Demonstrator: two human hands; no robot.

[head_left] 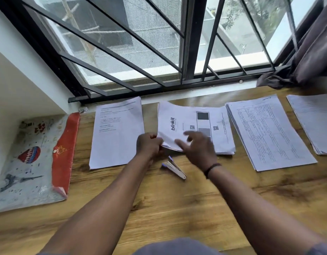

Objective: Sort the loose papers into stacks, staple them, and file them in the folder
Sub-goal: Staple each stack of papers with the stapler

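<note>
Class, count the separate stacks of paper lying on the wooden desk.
4: plain text stack at left, blinkit stack gripped by the left hand, table-form stack, and far-right stack, partly out of frame.

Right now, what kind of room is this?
Probably a home desk by a window: a wooden table, barred window with a curtain, and paper stacks being sorted.

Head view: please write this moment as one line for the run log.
left hand: pinches corner of blinkit stack | right hand: open, over same stack | stapler: on table, untouched | folder: far left
</note>
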